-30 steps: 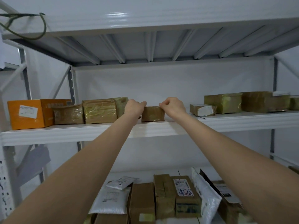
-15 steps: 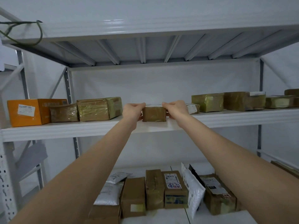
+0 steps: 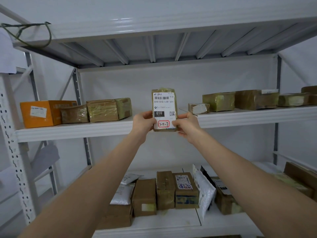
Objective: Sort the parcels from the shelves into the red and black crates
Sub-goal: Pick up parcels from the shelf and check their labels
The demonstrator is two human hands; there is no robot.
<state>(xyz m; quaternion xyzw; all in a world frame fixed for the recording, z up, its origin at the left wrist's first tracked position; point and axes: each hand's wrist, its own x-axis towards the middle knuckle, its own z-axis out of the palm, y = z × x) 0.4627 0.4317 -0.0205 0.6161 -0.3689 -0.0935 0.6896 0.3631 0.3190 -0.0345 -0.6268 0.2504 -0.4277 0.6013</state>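
Holding the small taped parcel (image 3: 164, 107) upright between them, the left hand (image 3: 144, 123) and right hand (image 3: 186, 125) each pinch one of its lower side edges, with the fingers (image 3: 176, 125) curled round the bottom corners. Half a second ago the parcel lay flat on the middle shelf (image 3: 77, 131) with a hand at each end. Now it is lifted clear and tipped so that its white label faces the camera: a barcode, a black block reading 010, and a handwritten code in a red frame between the two sets of fingers. This looks like the checking step, since the label probably decides red crate or black. Neither crate is in view, so the carry is still to do. Well below the fingers, cardboard boxes (image 3: 186, 189) and white mailers (image 3: 205, 189) wait on the lower shelf (image 3: 223, 225). Beyond the fingers to the left sit an orange box (image 3: 39, 114) and brown taped parcels (image 3: 103, 110). To the right, greenish wrapped parcels (image 3: 218, 101) line the same middle shelf.
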